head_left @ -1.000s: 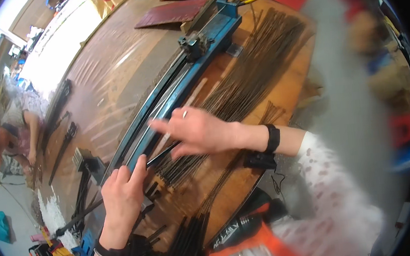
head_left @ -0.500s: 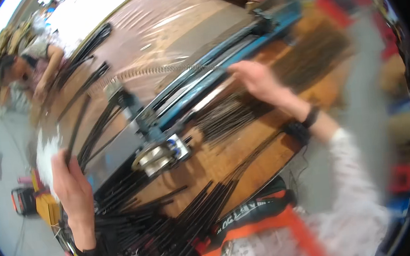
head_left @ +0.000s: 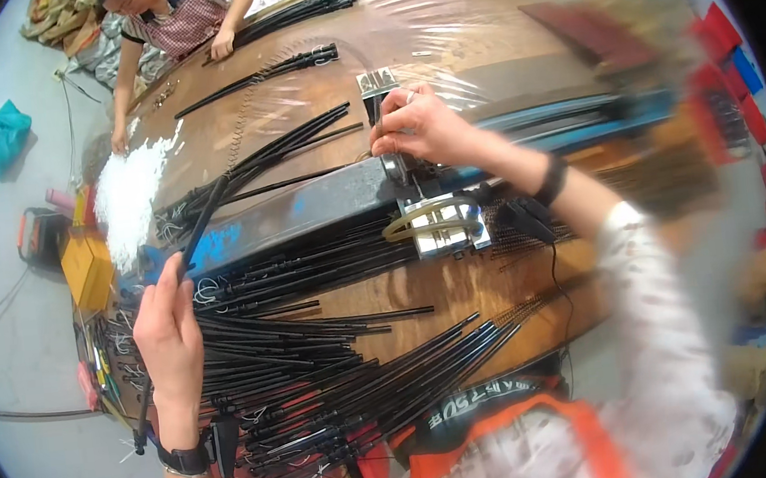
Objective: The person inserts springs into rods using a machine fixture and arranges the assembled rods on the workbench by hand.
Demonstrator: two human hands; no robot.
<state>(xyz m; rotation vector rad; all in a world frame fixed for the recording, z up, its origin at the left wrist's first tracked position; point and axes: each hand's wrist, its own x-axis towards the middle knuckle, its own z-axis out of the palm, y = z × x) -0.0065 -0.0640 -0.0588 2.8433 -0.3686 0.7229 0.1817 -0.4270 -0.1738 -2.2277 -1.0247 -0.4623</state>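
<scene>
My left hand (head_left: 168,329) is closed round a slim black tube (head_left: 205,212) that slants up and away over the table's left side. A thin coil spring (head_left: 243,128) rises from the tube's far end and arcs towards the far side, where its end is hard to follow. My right hand (head_left: 420,129) is closed, fingertips pinched, right beside an upright metal fixture (head_left: 377,83) on the long steel beam (head_left: 302,210). What the right fingers grip is hidden. Just nearer stands a silver block (head_left: 444,226) with a yellowish hose.
Bundles of black tubes (head_left: 293,358) cover the near left of the wooden table. Other black tubes (head_left: 282,147) lie beyond the beam. A white heap of small pieces (head_left: 130,194) sits at the left edge. A co-worker (head_left: 173,19) reaches over the far left; a yellow box (head_left: 86,267) stands below.
My right hand has come left to the fixture, and the spring, earlier stretched between my hands, now arches upward. My left hand keeps the tube. The whole view has turned and shifted.
</scene>
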